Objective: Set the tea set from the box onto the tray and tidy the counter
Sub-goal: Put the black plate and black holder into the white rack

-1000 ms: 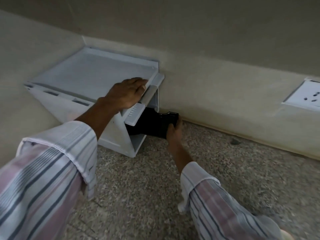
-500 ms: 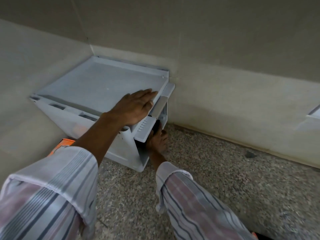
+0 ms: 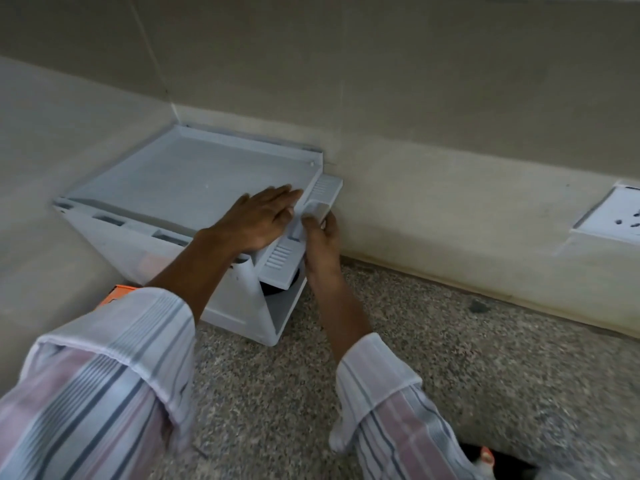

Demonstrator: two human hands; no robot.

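White plastic box [image 3: 221, 306], lid pressed flat by left hand [image 3: 258, 221]; latch [image 3: 313, 211] gripped by right hand [image 3: 322, 244]. No readable markings.

box [image 3: 239, 306] in counter [image 3: 450, 358] corner, left hand [image 3: 258, 223] on its lid [image 3: 194, 178], socket [image 3: 613, 216] on wall right

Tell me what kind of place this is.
Most likely a kitchen counter corner in a home. A speckled stone countertop meets plain walls, a white wall socket sits just above it, and a white plastic storage box is pushed into the corner, with both hands at its lid.
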